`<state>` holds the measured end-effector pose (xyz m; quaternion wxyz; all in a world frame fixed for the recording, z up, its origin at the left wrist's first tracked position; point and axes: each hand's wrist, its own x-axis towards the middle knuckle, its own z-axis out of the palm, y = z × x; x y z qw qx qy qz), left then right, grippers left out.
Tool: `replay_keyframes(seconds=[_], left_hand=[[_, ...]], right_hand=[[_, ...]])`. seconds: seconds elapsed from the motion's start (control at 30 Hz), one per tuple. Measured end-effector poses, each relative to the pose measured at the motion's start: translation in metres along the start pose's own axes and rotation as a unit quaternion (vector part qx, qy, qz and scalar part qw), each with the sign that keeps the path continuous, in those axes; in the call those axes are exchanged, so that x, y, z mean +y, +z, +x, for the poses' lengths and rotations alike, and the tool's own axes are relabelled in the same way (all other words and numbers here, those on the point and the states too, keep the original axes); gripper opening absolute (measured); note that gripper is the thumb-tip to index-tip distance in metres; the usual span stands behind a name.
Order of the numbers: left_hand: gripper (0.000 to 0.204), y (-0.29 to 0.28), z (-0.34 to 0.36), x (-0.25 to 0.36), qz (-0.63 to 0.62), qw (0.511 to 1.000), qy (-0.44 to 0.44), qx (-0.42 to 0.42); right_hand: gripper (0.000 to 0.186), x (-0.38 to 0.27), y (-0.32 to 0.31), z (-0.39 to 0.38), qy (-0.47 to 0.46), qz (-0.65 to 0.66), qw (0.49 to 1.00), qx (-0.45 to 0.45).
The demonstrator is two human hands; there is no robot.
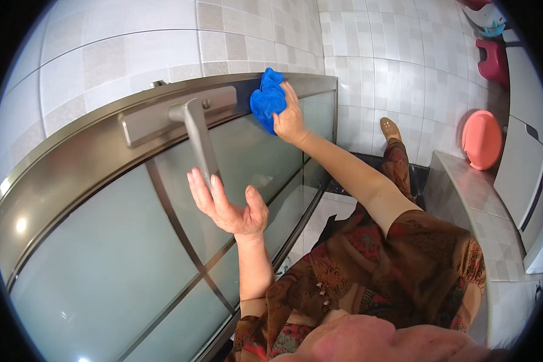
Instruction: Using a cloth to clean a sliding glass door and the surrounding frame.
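A bright blue cloth [265, 105] is bunched under my right hand [292, 117], which presses it to the metal edge frame of a door [60, 175]. The thumb lies along the cloth's lower side and the other fingers rest over its far side. Lower and to the left, my left hand [232, 208] is open, palm up, with its fingers apart. Its fingertips are at the free end of the silver lever handle [198, 130]; whether they touch it I cannot tell. The handle sticks out from a long metal plate [130, 128] on the frame.
Frosted glass panels [102, 253] fill the door between dark bars. Tiled wall [127, 48] runs behind it. At the right are a tiled ledge [464, 199], a coral basin [482, 140], a dark pink stool [493, 62] and a white appliance [522, 172].
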<state>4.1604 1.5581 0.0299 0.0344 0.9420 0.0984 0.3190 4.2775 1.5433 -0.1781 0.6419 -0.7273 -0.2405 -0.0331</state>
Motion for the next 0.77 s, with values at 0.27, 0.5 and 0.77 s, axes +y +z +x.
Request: replay_keyframes(seconds=[0.27, 0.5, 0.77], left_hand=[[0.075, 0.037, -0.034, -0.014, -0.133, 0.985, -0.036, 0.105], [0.069, 0.084, -0.078, 0.015, -0.206, 0.957, -0.203, 0.017], [0.066, 0.146, -0.071, -0.018, -0.095, 0.990, -0.021, -0.106]], right_hand=[[0.045, 0.052, -0.005, -0.012, 0.002, -0.159, 0.985, -0.068], [0.043, 0.083, -0.009, -0.016, 0.196, -0.142, 0.968, -0.073], [0.088, 0.009, -0.019, -0.027, 0.145, 0.044, 0.978, -0.143]])
